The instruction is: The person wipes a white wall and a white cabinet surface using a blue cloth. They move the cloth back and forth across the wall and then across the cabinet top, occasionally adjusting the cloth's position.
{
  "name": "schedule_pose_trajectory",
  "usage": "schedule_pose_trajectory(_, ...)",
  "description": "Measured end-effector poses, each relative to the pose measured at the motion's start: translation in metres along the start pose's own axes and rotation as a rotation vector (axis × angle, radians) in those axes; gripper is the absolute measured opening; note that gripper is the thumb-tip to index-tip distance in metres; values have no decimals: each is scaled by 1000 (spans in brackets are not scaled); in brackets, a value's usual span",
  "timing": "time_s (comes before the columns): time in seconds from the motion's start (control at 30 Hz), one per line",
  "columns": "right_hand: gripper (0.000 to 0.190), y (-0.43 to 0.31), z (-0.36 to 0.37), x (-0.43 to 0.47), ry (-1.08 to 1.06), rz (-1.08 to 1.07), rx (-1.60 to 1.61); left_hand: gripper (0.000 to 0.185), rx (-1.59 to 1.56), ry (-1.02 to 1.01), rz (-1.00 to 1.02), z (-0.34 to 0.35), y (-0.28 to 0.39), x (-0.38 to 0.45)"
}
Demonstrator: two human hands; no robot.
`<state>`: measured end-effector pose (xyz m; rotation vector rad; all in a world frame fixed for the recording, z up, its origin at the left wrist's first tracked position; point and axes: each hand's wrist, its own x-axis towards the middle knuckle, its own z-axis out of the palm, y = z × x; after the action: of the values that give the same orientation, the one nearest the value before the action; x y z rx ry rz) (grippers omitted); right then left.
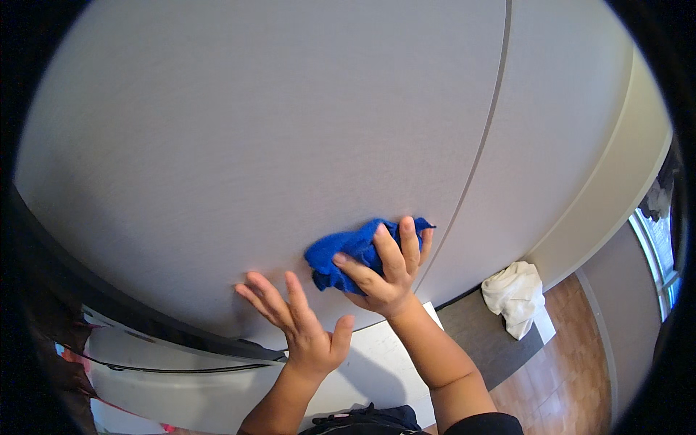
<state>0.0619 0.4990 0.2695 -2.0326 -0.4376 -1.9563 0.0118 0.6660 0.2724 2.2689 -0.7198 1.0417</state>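
Note:
A crumpled blue cloth (342, 251) lies flat against a large grey panel (261, 130). My right hand (389, 266) grips the cloth, fingers spread over it and pressing toward the panel, just left of a dark vertical seam (483, 141). To the left, my left hand (304, 321) holds nothing. Its fingers are apart and its fingertips point at the panel's lower part; whether they touch it cannot be made out.
Right of my arm, a crumpled white cloth (514, 293) lies over a grey and white surface (473, 331). Beyond is a wood-patterned floor (576, 348). A black curved edge (136, 310) borders the panel at left. Below my hands is a white surface (375, 359). A window (655, 250) shows far right.

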Motion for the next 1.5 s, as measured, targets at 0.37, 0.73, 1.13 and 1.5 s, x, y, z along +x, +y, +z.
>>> schedule_pose_trajectory(0.37, 51, 31, -12, 15, 117, 265, 6, 93, 53, -36, -13, 12, -3, -13)
schedule_pose_trajectory(0.73, 29, 8, -10, -72, -60, -4, 5, 90, 123, -91, -44, -2, 2, -9)
schedule_pose_trajectory(1.13, 48, -9, 1, -6, 1, 218, 4, 95, -89, -73, -11, -28, 3, -9)
schedule_pose_trajectory(1.5, 36, -25, 3, -65, -139, 5, 23, 94, -119, -96, -63, -29, 1, -32)
